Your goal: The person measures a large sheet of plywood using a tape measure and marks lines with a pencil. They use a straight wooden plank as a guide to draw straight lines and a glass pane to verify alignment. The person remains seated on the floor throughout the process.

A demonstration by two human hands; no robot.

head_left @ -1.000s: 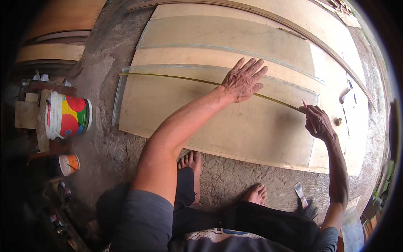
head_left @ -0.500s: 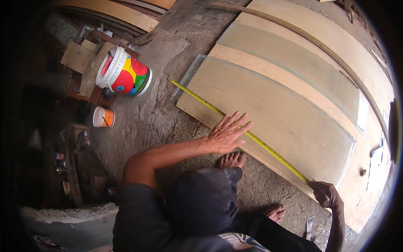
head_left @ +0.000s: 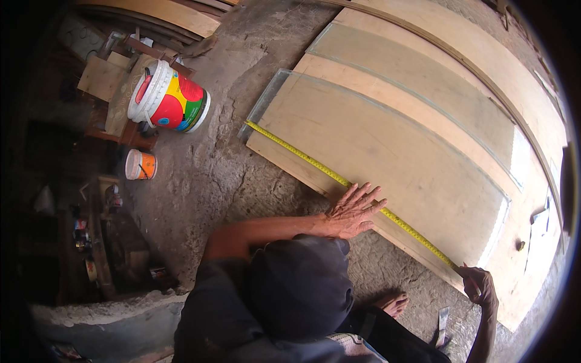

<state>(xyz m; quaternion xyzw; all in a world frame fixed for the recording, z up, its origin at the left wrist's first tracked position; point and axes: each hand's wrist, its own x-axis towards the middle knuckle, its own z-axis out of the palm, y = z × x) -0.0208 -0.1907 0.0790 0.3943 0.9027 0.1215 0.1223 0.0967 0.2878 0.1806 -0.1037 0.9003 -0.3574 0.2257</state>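
Neither of my own hands shows. A person in a dark cap (head_left: 299,287) and dark shirt crouches below me, and both visible arms join that person's body. That person's left hand (head_left: 354,213) lies spread flat over a yellow tape measure (head_left: 296,153). The tape runs along the near long edge of a glass pane (head_left: 417,157), which rests on pale wooden board (head_left: 514,296). At the tape's right end the person's right hand (head_left: 481,285) is closed, with something slim in the fingers that I cannot make out. A second glass pane (head_left: 411,75) lies farther back.
A long wooden strip (head_left: 448,51) crosses the far boards. On the rough floor at left stand a large colourful bucket (head_left: 178,100) and a small orange-and-white tub (head_left: 141,164). A flat metal blade (head_left: 443,323) lies near a bare foot (head_left: 393,302). Scrap wood (head_left: 100,78) fills the left.
The person's left hand has slid rightward along the tape, and the capped head has shifted and turned. One bare foot is now hidden behind the arm and cap. The view has shifted slightly.
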